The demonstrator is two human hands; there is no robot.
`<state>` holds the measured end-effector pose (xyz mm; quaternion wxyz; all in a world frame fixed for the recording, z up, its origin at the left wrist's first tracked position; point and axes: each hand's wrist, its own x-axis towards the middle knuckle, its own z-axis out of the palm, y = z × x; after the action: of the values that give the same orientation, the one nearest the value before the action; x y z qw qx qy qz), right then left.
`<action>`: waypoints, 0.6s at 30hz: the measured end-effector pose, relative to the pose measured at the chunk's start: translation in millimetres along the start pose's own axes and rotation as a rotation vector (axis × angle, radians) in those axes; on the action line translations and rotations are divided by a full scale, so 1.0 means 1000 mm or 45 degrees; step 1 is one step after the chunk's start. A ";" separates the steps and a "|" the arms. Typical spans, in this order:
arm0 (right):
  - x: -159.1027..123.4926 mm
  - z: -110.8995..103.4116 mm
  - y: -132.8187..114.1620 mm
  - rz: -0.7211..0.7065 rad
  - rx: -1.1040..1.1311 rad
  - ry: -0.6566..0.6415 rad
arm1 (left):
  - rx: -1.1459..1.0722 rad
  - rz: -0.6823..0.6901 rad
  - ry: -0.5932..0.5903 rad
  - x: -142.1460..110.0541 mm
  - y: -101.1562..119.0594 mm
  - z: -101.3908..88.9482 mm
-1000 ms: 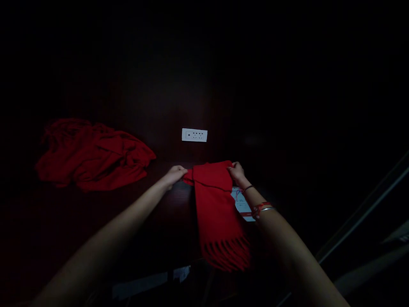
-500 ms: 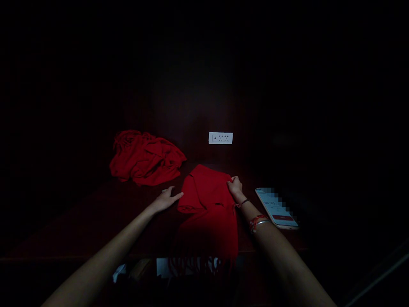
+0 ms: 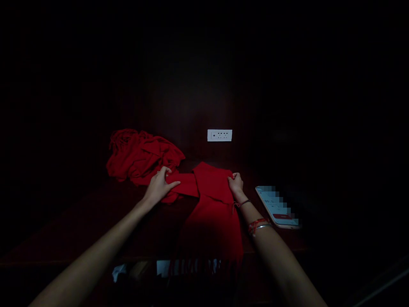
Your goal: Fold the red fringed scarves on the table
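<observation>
A red fringed scarf [image 3: 212, 183] lies partly folded on the dark table, its fringed end hanging over the front edge. My left hand [image 3: 159, 184] is closed on a narrow folded band of it, drawn out to the left, with thumb and fingers on the cloth. On the opposite side, my right hand [image 3: 235, 183] pinches the scarf's right edge. Bracelets circle my right wrist. Behind my left hand sits a crumpled heap of red fringed cloth [image 3: 140, 155]; whether the band touches this heap I cannot tell.
A phone [image 3: 277, 207] with a lit screen lies right of my right forearm. On the back wall is a white power socket [image 3: 219, 135]. The dark table's front edge [image 3: 79, 259] runs across below, with pale objects under it. The surroundings are very dark.
My left hand, earlier beside the fold with its fingers apart, has taken hold of the scarf and pulled a band out leftward. My right hand keeps its grip on the right edge.
</observation>
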<state>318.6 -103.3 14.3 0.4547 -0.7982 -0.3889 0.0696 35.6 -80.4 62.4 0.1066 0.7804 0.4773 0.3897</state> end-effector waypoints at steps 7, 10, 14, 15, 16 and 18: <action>-0.006 0.002 0.000 0.017 -0.112 -0.091 | 0.606 0.198 -0.530 -0.020 -0.030 -0.009; -0.006 -0.001 0.000 0.028 -0.111 -0.094 | 0.688 0.180 -0.458 -0.019 -0.045 -0.009; -0.009 -0.002 -0.003 0.016 -0.112 -0.084 | 0.989 0.373 -0.194 -0.011 -0.058 -0.046; -0.010 -0.003 -0.004 0.005 -0.113 -0.080 | 1.049 0.398 -0.148 -0.009 -0.061 -0.059; -0.010 -0.003 -0.005 0.000 -0.120 -0.078 | 1.097 0.406 -0.121 -0.008 -0.065 -0.071; -0.012 -0.004 -0.007 0.012 -0.162 -0.090 | 1.140 0.381 -0.166 -0.007 -0.071 -0.087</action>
<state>308.0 -112.1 19.0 0.3887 -0.8245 -0.4044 0.0750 -74.8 -66.6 79.5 -0.2679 0.8326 0.4729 0.1070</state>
